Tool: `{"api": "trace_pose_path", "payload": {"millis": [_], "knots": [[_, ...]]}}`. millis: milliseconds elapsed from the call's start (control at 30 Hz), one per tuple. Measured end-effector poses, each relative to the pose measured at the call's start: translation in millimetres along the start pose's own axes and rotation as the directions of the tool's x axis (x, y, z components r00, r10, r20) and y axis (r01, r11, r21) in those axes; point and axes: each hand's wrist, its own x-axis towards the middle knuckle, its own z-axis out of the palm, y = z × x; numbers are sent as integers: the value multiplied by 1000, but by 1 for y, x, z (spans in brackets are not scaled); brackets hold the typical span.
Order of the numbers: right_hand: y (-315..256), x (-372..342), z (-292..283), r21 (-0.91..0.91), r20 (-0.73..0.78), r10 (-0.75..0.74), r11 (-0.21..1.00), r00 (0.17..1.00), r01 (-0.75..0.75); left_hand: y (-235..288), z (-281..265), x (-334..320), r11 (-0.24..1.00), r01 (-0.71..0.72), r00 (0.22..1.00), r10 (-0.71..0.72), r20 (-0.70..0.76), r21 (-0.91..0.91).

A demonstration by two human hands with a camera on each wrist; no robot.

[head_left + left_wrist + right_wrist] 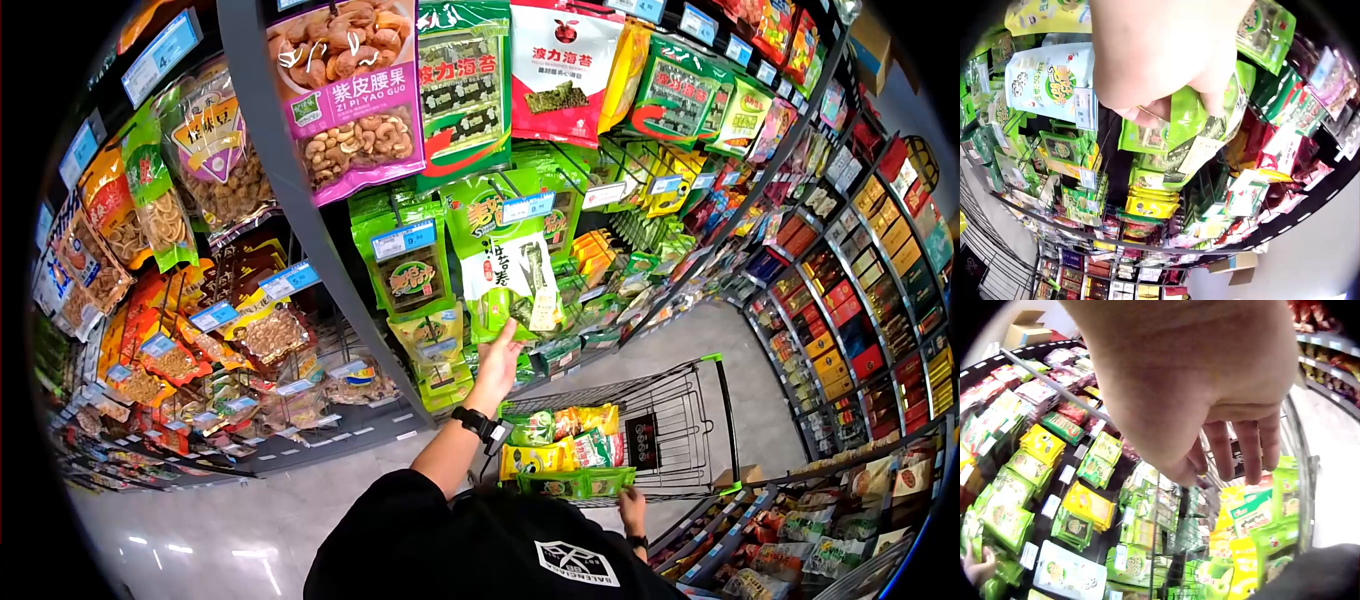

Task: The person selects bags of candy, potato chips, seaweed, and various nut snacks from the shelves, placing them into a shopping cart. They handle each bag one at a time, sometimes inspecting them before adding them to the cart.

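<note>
Though partly covered by a price tag (528,206) up top and by fingertips (511,330) below, can make out a green-and-white packet (500,262) at the front of the hanging rack (265,130), mid-scene. Cannot tell if hooked or free. Seen only as a foreshortened slice in the left wrist view, with the back of the hand blocking the upper middle. Blurred around the edges there too.

Pinching the packet's near, lower end with the left hand (497,362), fingers (1213,100) closed on the plastic. Holding the right hand (632,512) at the near right of the cart (690,420), fingers (1249,447) slightly apart, loosely extended. Cannot tell if touching the rim or the packets (597,447) inside.

Reading what looks like 海苔卷 on the pinched packet, 波力海苔 on a green bag (462,110) and a red-and-white bag (560,60) above, 紫皮腰果 / ZI PI YAO GUO on a purple bag (360,165) to the left, BALENCIAGA on the black shirt (450,540). Too small or blurred to read: most prices, far-right shelf boxes (830,340).
</note>
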Motion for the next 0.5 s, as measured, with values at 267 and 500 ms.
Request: {"api": "trace_pose_path", "payload": {"millis": [267,500], "knots": [[-207,32,27,25,143,-306,952,941,305,7,42,-117,971,230,969,-235,78,64],[-325,-5,29,905,211,-409,425,888,-20,3,53,-164,622,168,838,-499,222,765]]}}
